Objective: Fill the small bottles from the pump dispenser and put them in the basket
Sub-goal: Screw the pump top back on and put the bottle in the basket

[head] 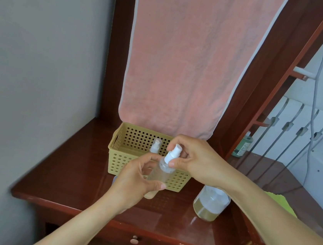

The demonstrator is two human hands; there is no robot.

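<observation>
My only view is the wide head camera, looking forward and down at the desk (75, 165), with the left hand (135, 182) and right hand (196, 160) close, mid-frame.

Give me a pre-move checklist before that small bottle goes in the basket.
1. Left hand grips the small bottle: ok.
2. Spray cap on the neck, right hand pinching it: ok.
3. Cap fully tight: cannot tell.
4. Fill level: cannot tell, the left hand covers much of it.
5. Basket has room beside the bottle already inside: ok.
6. Pump dispenser stands right of the basket, off the path: ok.
</observation>
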